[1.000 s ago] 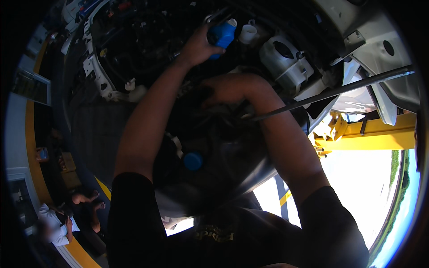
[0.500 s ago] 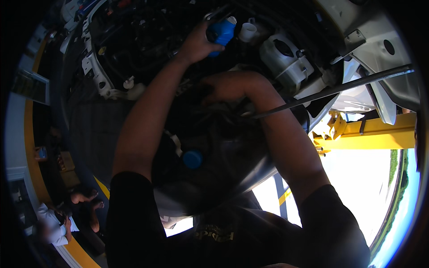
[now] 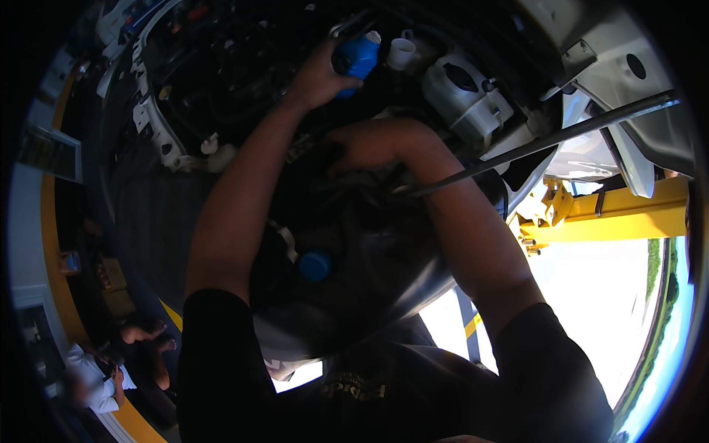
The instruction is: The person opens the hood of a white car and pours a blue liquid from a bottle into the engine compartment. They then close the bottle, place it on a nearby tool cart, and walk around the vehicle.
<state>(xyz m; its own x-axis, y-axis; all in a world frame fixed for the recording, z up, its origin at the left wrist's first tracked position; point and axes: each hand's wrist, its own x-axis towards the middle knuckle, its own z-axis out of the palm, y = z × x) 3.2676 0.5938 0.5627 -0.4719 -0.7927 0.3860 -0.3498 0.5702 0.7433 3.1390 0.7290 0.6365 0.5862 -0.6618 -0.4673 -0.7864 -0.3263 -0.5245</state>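
Observation:
My left hand (image 3: pixel 316 80) is wrapped around a blue plastic bottle (image 3: pixel 357 56), held tilted over the engine bay with its pale mouth at the upper right. Just right of the mouth stands a small white cup-shaped neck (image 3: pixel 401 53); the two look apart. Lower down, my right hand (image 3: pixel 373 144) reaches in over the front of the bay, bent at the wrist. Its fingertips vanish into shadow, so what they touch cannot be seen. A round blue cap (image 3: pixel 315 266) lies on the dark cover (image 3: pixel 369 244) draped near my body.
A translucent reservoir (image 3: pixel 461 92) with a dark lid sits right of the bottle. A metal prop rod (image 3: pixel 554 140) slants across beside my right forearm. Yellow lift arm (image 3: pixel 628 214) stands at right. Far left, a person (image 3: pixel 100 380) in a white top sits by the wall.
The whole scene has shifted slightly left in the picture. Both hands keep nearly the same places, the left still gripping the tilted bottle.

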